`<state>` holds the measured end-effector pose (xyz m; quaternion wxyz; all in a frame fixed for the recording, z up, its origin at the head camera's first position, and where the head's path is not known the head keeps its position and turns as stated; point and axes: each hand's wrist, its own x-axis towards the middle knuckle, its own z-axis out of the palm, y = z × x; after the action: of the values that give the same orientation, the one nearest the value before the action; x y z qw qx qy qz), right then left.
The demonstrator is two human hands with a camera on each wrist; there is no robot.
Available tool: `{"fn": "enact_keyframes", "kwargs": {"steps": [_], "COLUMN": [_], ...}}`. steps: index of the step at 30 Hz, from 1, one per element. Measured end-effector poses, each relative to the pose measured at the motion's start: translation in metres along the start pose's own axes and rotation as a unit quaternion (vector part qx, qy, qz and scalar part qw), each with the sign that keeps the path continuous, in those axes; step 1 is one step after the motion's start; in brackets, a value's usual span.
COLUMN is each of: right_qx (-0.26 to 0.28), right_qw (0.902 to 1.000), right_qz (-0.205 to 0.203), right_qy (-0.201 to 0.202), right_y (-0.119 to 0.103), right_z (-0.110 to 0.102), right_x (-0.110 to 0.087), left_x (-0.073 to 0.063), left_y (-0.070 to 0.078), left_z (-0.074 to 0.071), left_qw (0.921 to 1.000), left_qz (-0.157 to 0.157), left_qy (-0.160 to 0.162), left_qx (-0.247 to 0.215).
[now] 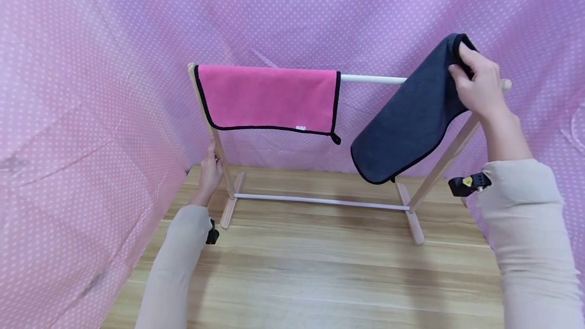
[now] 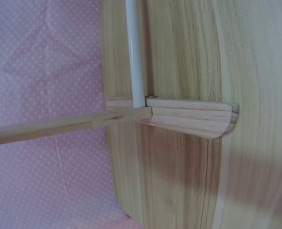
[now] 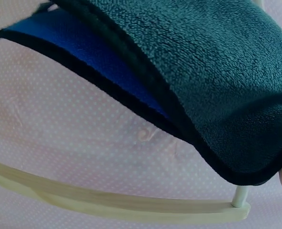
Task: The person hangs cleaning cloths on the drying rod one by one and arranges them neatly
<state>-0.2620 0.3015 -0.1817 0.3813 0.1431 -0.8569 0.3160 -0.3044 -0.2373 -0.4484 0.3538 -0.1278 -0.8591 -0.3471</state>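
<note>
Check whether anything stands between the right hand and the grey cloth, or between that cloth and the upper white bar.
Nothing visible does. The right hand grips the grey cloth, and in the head view that cloth overlaps the upper white bar; the pink cloth hangs farther left.

From my remote station, the rack [image 1: 320, 200] shows me matt wooden uprights [image 1: 441, 166] and smooth, glossy white rods [image 1: 372, 79]. At its right, the dark cloth [image 1: 407, 110] looks plush; at its left, the pink cloth [image 1: 269, 98] looks matt. The desk [image 1: 320, 258] beneath it is faintly shiny woodgrain.
</note>
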Motion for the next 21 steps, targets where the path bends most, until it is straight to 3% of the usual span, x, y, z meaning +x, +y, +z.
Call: {"fn": "enact_keyframes", "kwargs": {"steps": [6, 11, 14, 17, 21], "right_qx": [0.003, 0.013, 0.016, 0.029, 0.046], "right_qw": [0.9990, 0.9986, 0.9984, 0.9975, 0.9959], "right_qz": [0.045, 0.050, 0.054, 0.064, 0.077], "right_qy": [-0.004, -0.004, -0.004, -0.009, -0.014], "right_y": [0.002, 0.003, 0.003, 0.003, 0.004], "right_z": [0.003, 0.006, 0.006, 0.006, 0.005], "right_x": [0.003, 0.004, 0.005, 0.004, 0.004], "left_x": [-0.003, -0.004, -0.004, -0.002, 0.000], "left_y": [0.000, 0.003, 0.009, 0.022, 0.046], "left_z": [0.001, 0.000, -0.002, -0.004, -0.006], "left_qw": [0.9999, 0.9997, 0.9994, 0.9960, 0.9793], "left_qz": [0.000, -0.007, -0.027, -0.074, -0.174], "left_qy": [0.013, 0.021, 0.006, -0.027, -0.073], "left_qx": [-0.004, -0.008, -0.019, -0.042, -0.073]}}
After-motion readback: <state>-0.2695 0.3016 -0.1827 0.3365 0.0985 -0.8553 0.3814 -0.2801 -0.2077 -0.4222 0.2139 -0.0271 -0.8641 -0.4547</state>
